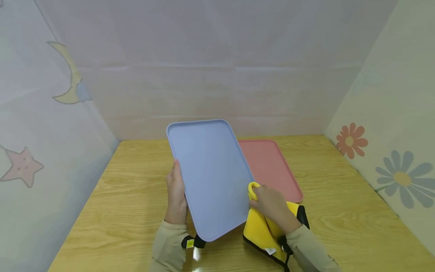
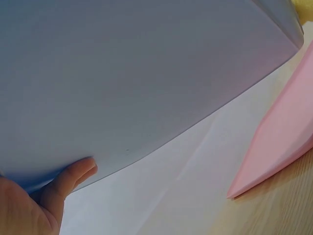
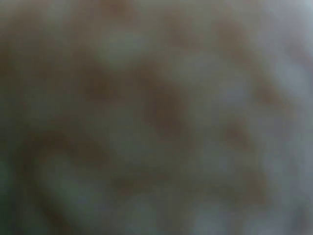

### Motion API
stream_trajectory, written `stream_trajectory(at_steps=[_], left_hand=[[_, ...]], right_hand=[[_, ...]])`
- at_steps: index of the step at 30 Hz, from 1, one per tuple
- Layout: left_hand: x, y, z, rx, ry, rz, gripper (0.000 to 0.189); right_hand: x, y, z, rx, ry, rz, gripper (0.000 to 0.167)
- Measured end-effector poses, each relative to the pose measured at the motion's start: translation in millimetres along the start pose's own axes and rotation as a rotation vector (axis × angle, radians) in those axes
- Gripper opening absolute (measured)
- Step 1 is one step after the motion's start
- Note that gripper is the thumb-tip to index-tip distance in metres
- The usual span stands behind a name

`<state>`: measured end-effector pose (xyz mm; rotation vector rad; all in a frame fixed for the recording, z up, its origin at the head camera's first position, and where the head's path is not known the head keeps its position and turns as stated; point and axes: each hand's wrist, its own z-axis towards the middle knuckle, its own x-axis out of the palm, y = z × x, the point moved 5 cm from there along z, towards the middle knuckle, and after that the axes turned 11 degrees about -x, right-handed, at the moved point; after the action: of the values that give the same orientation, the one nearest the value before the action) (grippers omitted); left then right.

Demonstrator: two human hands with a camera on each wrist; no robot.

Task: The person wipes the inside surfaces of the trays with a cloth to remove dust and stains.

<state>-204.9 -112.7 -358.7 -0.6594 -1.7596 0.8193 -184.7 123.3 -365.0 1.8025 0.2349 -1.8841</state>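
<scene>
My left hand (image 1: 176,194) grips a light blue tray (image 1: 210,173) by its left long edge, thumb along the rim and fingers behind. The tray is lifted and tilted, its inner face towards me. In the left wrist view the underside of the blue tray (image 2: 122,88) fills the upper part, with fingertips of the left hand (image 2: 44,205) against it. My right hand (image 1: 273,206) pinches a yellow cloth (image 1: 256,230) with black edging and a white label, a fold of it at the tray's right rim. The right wrist view is only a blur.
A pink tray (image 1: 270,170) lies on the wooden table (image 1: 119,211) behind the blue one, partly covered by it in the head view. Pale wall sheets (image 1: 217,83) printed with a moon, a star and flowers stand at the back and both sides.
</scene>
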Motion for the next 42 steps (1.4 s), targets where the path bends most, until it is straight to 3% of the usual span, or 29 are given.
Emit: stream_trajectory(at_steps=[3, 10, 16, 23, 27, 35, 42], left_hand=[[0.8, -0.7, -0.1, -0.004, 0.006, -0.005, 0.039], [1.2, -1.5, -0.4, 0.001, 0.038, -0.010, 0.042], [2.2, -1.8, -1.0, 0.002, 0.036, -0.001, 0.041], [3.2, -1.1, -2.1, 0.013, 0.018, 0.024, 0.041], [3.8, -0.7, -2.5, 0.018, 0.022, 0.059, 0.044], [3.5, 1.1, -1.6, 0.023, -0.009, 0.106, 0.042], [2.5, 1.9, -0.3, 0.036, -0.015, 0.119, 0.043]], right_hand=[[3, -8, 0.8, 0.033, 0.002, 0.023, 0.013], [3, -8, 0.9, 0.026, 0.003, 0.070, 0.013], [2, -2, 0.4, 0.001, 0.019, 0.025, 0.012], [2, 18, 1.8, -0.077, 0.008, -0.019, 0.011], [1, 33, 1.5, -0.131, -0.002, -0.045, 0.023], [-1, 73, -1.0, -0.340, -0.039, -0.045, 0.028], [0, 100, -5.4, -0.446, -0.036, -0.075, 0.031]])
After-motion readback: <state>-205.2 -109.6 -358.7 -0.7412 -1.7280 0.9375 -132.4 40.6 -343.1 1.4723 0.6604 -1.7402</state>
